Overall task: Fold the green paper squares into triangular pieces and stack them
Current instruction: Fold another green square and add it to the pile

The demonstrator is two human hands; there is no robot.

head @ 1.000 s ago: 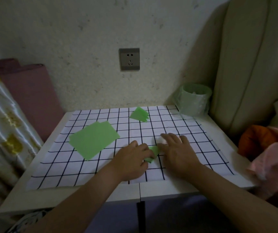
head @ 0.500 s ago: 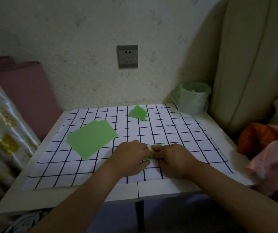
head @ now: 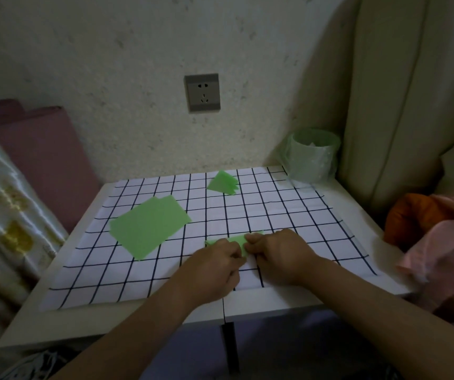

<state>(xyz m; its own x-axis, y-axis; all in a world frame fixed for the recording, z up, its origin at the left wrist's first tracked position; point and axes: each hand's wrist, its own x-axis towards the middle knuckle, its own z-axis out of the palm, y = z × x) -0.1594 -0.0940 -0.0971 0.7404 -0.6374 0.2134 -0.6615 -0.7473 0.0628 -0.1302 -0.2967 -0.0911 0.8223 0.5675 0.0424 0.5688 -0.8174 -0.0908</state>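
One green piece [head: 237, 239] pinched, left hand [head: 215, 261], right hand [head: 281, 255], squares [head: 149, 224] leftward

view: one wide-angle head camera
position: above the table [head: 110, 322] front edge, close in
facing: forward and down across the table, toward the wall socket [head: 202, 92] behind it
framing: whole table top visible; left hand [head: 215, 260] and right hand [head: 282, 253] sit near its front edge, low centre

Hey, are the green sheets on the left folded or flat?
Flat. The sheets lie spread on the mat, with no crease showing.
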